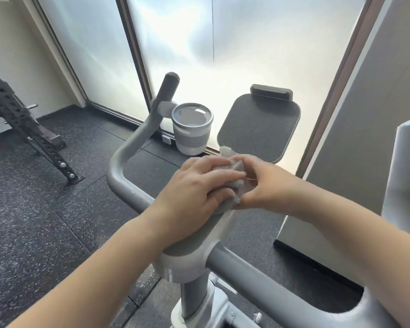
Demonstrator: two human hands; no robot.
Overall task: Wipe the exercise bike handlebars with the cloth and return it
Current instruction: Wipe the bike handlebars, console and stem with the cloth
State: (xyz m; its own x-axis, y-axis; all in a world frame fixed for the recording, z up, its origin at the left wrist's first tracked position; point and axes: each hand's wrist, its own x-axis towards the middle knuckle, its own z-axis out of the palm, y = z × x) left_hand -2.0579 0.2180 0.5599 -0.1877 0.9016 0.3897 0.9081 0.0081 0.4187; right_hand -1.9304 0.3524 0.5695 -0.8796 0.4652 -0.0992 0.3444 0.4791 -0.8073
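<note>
Both hands meet at the centre of the handlebars (128, 159), directly in front of the tablet holder (258, 124). The left hand (194, 192) lies palm-down on the grey centre pad (199, 235) of the bar, fingers extended and slightly spread, pressing the cloth (232, 172) against the pad. The fingers are flat rather than curled; they cover the cloth but do not wrap around it. The right hand (265, 185) approaches from the right side with its fingers drawn together in a pinch on the cloth's right edge, thumb below and fingertips above. The cloth is a small grey bundle, mostly hidden between the two hands; only its top fold and a lower corner show. The left handlebar arm curves up to a dark grip end, with the cup holder (191, 130) mounted just beside it. The right handlebar tube runs down toward the lower right, under the right forearm.
</note>
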